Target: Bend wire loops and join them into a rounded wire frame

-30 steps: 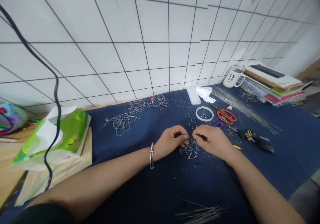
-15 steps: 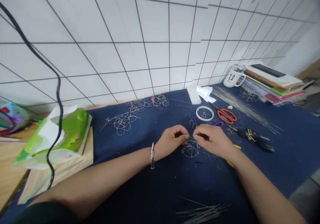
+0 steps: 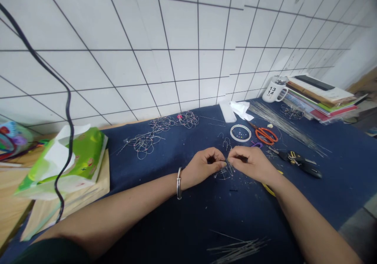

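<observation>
My left hand [image 3: 207,162], with a silver bangle on the wrist, is closed in a pinch on a small wire frame [image 3: 223,173]. Close beside it, my right hand [image 3: 250,162] also pinches the wire, fingertips nearly touching the left ones. The frame is thin silvery wire bent into loops, partly hidden behind the fingers. Just beyond the hands lie small bent wire hooks [image 3: 226,143]. A round white dish [image 3: 240,133] with tiny coloured beads sits a little further back.
Orange-handled scissors [image 3: 266,136], dark pliers [image 3: 297,162] and a long wire bundle [image 3: 288,128] lie to the right. Looped wire pieces [image 3: 144,144] rest at back left. Cut wires [image 3: 238,251] lie in front. A mug [image 3: 274,90] and tissue pack [image 3: 66,158] stand at the sides.
My hands have drawn slightly closer together at the fingertips. The wire frame has tilted and shows less below the fingers.
</observation>
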Motion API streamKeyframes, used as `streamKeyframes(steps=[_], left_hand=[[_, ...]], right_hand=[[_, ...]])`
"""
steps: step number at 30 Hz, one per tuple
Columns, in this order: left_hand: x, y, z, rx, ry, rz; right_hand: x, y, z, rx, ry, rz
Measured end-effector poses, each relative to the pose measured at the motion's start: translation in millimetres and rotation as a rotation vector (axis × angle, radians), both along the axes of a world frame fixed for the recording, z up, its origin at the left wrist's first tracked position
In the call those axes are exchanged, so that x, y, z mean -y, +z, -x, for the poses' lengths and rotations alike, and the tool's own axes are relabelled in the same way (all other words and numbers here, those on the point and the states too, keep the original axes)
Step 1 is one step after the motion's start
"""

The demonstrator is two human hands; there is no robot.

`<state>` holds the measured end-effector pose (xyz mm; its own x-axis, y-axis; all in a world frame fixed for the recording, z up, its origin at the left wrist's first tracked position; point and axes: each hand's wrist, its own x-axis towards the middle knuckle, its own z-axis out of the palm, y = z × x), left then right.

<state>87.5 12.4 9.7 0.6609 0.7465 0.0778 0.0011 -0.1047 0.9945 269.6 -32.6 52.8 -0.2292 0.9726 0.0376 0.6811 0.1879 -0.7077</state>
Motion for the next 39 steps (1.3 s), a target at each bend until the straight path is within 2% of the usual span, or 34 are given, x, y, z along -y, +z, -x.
streamKeyframes(steps=[11, 28, 34, 39], left_hand=[[0, 5.5, 1, 0.007, -0.053, 0.062], [-4, 2.0, 1, -0.110, -0.041, 0.050], [-6, 0.1, 1, -0.073, -0.095, 0.086], [-11, -4.8, 2, -0.027, -0.091, 0.135]], right_hand=[[1, 2.9, 1, -0.023, 0.008, 0.012], [0, -1.0, 4, -0.037, -0.011, 0.046], [1, -2.0, 5, -0.039, -0.021, 0.059], [2, 5.6, 0, -0.047, -0.023, 0.042]])
